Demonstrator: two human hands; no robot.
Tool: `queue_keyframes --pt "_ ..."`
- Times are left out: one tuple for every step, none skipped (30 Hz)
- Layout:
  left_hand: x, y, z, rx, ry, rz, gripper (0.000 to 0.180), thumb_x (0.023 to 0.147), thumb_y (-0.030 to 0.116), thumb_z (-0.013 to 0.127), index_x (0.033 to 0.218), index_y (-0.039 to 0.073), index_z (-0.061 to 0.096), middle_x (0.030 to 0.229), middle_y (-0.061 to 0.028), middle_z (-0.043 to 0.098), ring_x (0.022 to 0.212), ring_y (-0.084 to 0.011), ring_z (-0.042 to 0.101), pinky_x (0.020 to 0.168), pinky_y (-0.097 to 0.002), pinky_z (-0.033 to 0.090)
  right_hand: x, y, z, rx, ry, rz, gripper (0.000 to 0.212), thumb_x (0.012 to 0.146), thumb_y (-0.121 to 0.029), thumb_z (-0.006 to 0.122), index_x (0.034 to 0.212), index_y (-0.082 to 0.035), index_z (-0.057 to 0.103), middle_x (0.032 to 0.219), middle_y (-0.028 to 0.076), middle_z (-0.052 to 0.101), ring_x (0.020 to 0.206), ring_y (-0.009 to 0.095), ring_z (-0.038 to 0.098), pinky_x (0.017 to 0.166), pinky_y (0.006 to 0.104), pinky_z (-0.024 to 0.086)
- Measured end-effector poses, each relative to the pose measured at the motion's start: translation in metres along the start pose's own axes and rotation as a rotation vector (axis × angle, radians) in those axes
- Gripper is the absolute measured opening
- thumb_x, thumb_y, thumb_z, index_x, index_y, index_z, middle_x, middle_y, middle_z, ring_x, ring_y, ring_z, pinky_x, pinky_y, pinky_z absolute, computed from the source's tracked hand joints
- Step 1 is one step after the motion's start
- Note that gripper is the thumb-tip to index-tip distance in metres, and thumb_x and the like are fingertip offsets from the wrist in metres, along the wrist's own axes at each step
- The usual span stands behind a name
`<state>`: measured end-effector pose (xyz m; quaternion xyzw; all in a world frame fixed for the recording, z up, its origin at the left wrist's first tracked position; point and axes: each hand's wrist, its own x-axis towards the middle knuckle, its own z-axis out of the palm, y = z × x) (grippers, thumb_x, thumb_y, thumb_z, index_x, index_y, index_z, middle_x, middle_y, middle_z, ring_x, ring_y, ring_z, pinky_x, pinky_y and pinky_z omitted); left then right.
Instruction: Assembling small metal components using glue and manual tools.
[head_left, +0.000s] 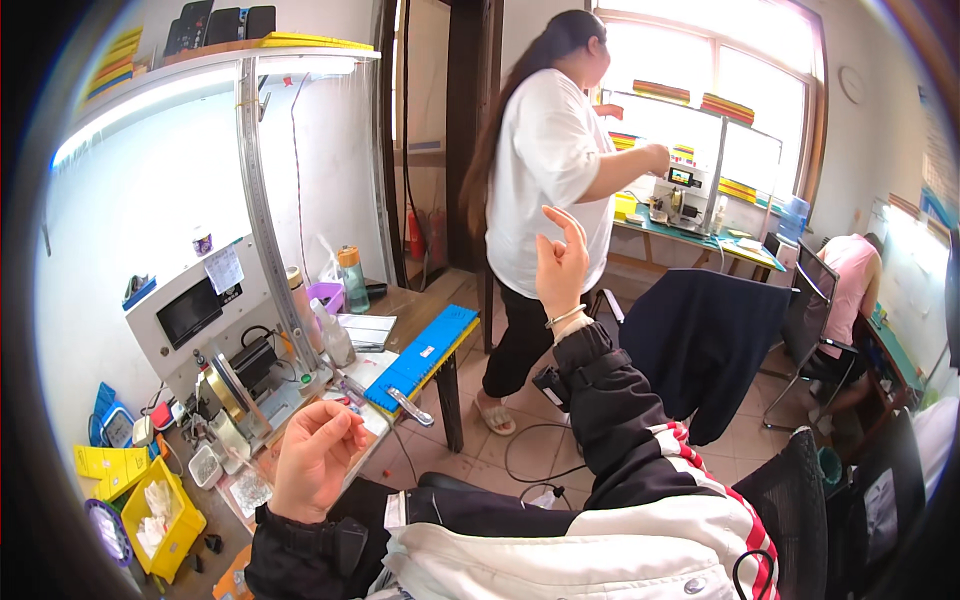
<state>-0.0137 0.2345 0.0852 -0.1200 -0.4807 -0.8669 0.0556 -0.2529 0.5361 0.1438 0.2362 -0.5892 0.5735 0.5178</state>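
My left hand (318,458) is at the front edge of the bench, its fingers curled and the thumb pressed to the index finger. Anything pinched there is too small to make out. My right hand (562,262) is raised out in front, thumb and bent index finger apart, with nothing visible between them. Closest to my left hand lies a long blue tray (430,350) with a yellow edge, a shiny metal piece (408,405) at its near end. Behind that hand stands a white bench machine (160,335) with a dark screen and a brass-coloured wheel (222,388).
A yellow bin (185,530) holding white pieces stands at the lower left. A bottle (352,280) and a squeeze bottle (332,335) are on the bench. A person in a white shirt (550,150) stands ahead; another (850,270) sits at right. A dark-draped chair (700,340) and floor cable (510,470) are near.
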Motion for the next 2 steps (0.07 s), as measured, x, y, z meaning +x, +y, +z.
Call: queue_keyframes --pt "0.0003 -0.0002 -0.0007 0.003 -0.009 0.0 0.012 0.094 0.012 0.064 0.09 0.0 0.062 0.081 -0.0079 0.063 0.075 -0.0182 0.061 0.07 -0.0291 0.05 0.0019 -0.0004 0.0 0.007 0.006 -0.008 0.036 0.086 0.004 0.058 0.12 -0.005 0.064 0.131 0.01 0.054 0.075 0.007 0.055 0.057 0.0209 0.043" --pt "0.0006 -0.0006 -0.0018 0.007 -0.018 0.0 0.013 0.094 0.012 0.064 0.09 0.0 0.062 0.081 -0.0079 0.063 0.075 -0.0183 0.061 0.07 -0.0293 0.05 0.0028 -0.0013 -0.0004 0.008 0.009 -0.011 0.036 0.086 0.004 0.058 0.12 -0.005 0.064 0.131 0.01 0.054 0.075 0.007 0.055 0.057 0.0209 0.043"
